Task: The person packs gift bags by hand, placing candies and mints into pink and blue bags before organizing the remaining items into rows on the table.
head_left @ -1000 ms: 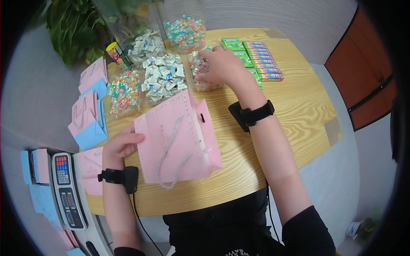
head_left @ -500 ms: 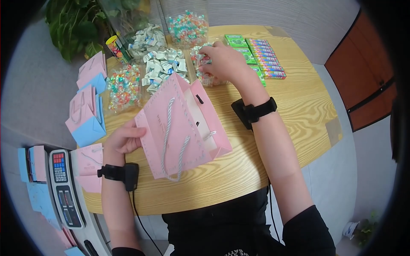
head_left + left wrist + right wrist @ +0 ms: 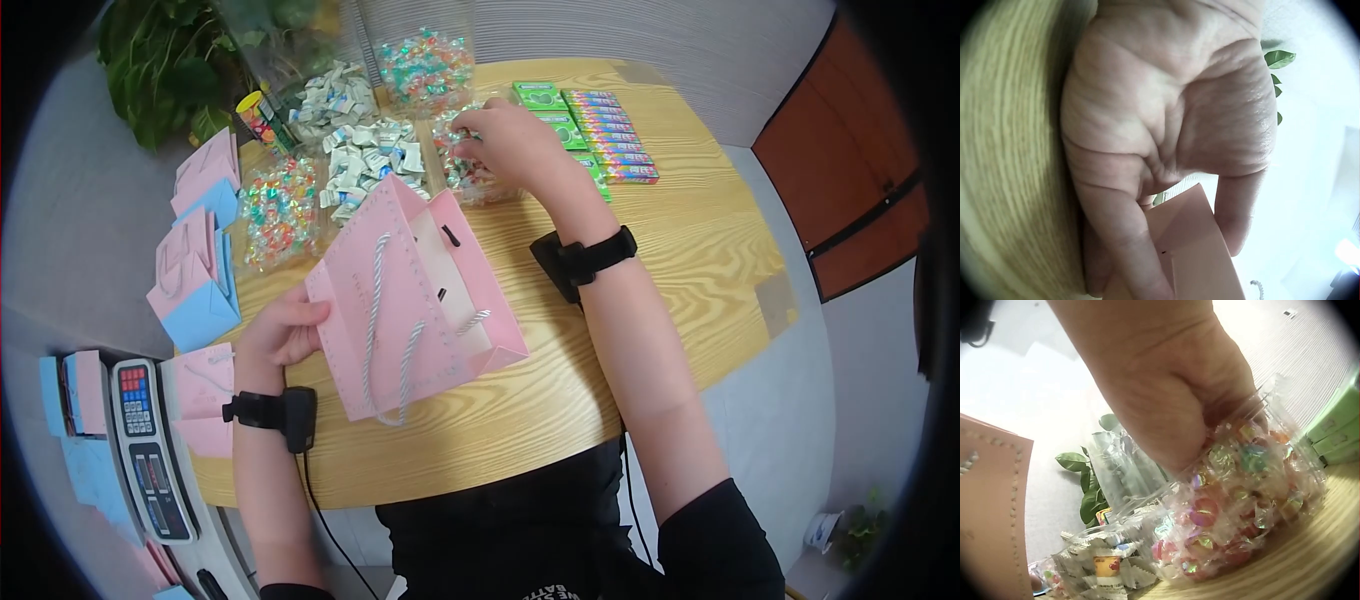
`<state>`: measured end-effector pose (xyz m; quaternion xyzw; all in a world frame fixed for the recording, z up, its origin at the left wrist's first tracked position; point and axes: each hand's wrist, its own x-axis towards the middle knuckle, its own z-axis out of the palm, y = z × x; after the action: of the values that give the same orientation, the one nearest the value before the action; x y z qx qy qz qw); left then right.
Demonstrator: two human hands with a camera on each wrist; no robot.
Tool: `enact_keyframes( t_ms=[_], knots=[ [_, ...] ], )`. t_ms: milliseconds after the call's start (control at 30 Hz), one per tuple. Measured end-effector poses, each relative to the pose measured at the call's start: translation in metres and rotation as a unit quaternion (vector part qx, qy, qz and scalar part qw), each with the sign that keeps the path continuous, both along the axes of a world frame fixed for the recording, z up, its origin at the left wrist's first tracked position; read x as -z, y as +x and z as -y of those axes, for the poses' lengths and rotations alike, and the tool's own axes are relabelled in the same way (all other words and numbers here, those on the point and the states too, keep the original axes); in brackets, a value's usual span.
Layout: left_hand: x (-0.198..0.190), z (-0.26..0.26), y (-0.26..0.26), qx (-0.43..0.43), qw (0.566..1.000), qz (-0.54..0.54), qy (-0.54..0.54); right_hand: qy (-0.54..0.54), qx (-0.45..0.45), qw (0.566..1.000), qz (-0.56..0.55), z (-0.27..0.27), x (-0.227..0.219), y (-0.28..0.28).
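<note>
My left hand (image 3: 285, 328) grips a pink paper gift bag (image 3: 345, 290) by its lower end, with the thumb on the near face and the fingers behind. The bag lies tilted, its mouth facing right, with white rope handles hanging from it. In the left wrist view the fingers close round the bag's edge (image 3: 1210, 265). My right hand (image 3: 515, 145) reaches into a clear plastic box of wrapped candies (image 3: 1235, 506). Its fingertips are hidden among the shiny wrappers, so I cannot tell whether they pinch a candy.
White-wrapped sweets (image 3: 372, 160) and more colourful candies (image 3: 280, 210) fill neighbouring boxes. Green packs (image 3: 560, 125) and a row of multicoloured packs (image 3: 612, 140) lie at the back right. Pink-and-blue bags (image 3: 190, 275) stand left, above a scale (image 3: 150, 450).
The bag has swung up and turned, so its mouth shows more of the white inside. My right hand stays at the candy box, its fingers lower among the candies.
</note>
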<state>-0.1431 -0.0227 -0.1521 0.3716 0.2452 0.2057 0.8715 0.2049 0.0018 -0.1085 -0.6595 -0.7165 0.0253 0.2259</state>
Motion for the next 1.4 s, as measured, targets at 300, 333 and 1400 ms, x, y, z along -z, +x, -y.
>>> enact_keyframes(
  t_ms=[300,333,1400],
  knots=[
    [-0.003,0.001,0.001,0.008,1.000,0.000,0.009,0.039,0.028,0.997,-0.068,-0.003,-0.001,0.000],
    [-0.004,0.001,0.002,0.007,1.000,0.000,0.009,0.053,0.033,0.995,-0.072,-0.004,-0.001,0.001],
    [-0.004,0.002,0.007,-0.020,1.000,0.017,-0.003,-0.219,-0.239,0.946,-0.011,0.080,-0.097,-0.064]
  ],
)
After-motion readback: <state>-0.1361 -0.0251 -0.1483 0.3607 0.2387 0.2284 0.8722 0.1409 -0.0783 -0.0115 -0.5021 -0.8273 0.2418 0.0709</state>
